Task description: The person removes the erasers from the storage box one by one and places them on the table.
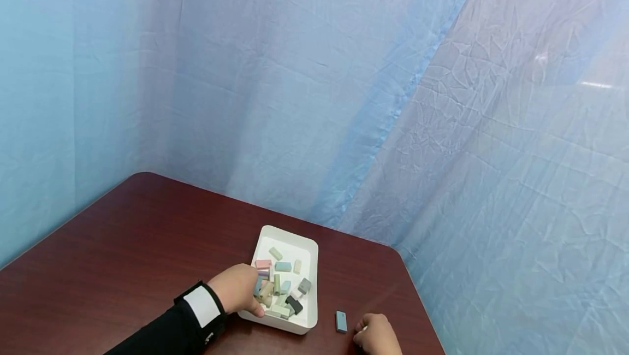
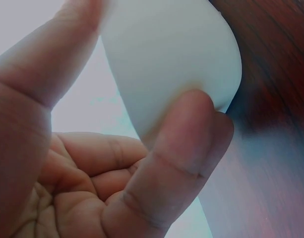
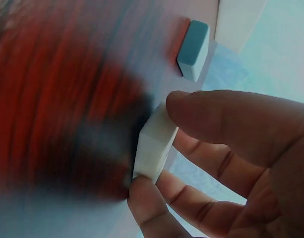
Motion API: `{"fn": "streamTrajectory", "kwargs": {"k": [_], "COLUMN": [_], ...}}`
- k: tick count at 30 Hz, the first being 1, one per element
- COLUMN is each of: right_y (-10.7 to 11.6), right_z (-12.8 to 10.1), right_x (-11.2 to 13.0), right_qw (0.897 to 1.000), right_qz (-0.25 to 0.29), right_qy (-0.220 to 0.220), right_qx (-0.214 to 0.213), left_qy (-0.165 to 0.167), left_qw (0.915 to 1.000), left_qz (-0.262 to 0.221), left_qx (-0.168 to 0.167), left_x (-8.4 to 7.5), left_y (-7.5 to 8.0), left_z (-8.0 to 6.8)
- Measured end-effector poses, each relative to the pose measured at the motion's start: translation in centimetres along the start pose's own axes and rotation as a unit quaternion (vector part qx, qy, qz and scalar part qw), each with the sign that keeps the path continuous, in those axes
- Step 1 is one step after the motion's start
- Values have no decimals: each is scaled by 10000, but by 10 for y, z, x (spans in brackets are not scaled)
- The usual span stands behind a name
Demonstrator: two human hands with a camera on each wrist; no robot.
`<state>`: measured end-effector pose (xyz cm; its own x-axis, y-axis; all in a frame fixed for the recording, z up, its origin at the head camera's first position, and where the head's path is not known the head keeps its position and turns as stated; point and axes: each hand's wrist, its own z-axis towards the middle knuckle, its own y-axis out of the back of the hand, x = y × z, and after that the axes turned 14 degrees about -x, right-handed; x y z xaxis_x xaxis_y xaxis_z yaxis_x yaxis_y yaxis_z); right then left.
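Head view: left hand grips white tray rim; many blocks inside. Blue block already on table. Right hand pinches white block, second out.

I see a dark reddish-brown wood-grain table with a rounded far corner. Behind it and to the right hang wrinkled pale blue fabric curtains, evenly lit, with a bright glare at upper right.
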<state>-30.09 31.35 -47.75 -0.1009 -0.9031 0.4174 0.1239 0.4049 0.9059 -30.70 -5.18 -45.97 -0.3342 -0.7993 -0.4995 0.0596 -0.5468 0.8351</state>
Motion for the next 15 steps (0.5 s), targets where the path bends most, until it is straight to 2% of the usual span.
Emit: {"fn": "streamTrajectory", "kwargs": {"k": [8,15], "right_y": [-1,-6], "right_z": [0,2], "right_x": [6,9], "right_qw": [9997,9991], "right_qz": [-52,-380], "right_qy": [-196,-25], "right_qx": [124,-180], "left_qy": [-20,14], "left_qw": [10000,10000], "left_qz": [4,52], "left_qx": [10,-7], "left_x": [-2,-1], "left_y": [1,-1], "left_z": [-1,0]}}
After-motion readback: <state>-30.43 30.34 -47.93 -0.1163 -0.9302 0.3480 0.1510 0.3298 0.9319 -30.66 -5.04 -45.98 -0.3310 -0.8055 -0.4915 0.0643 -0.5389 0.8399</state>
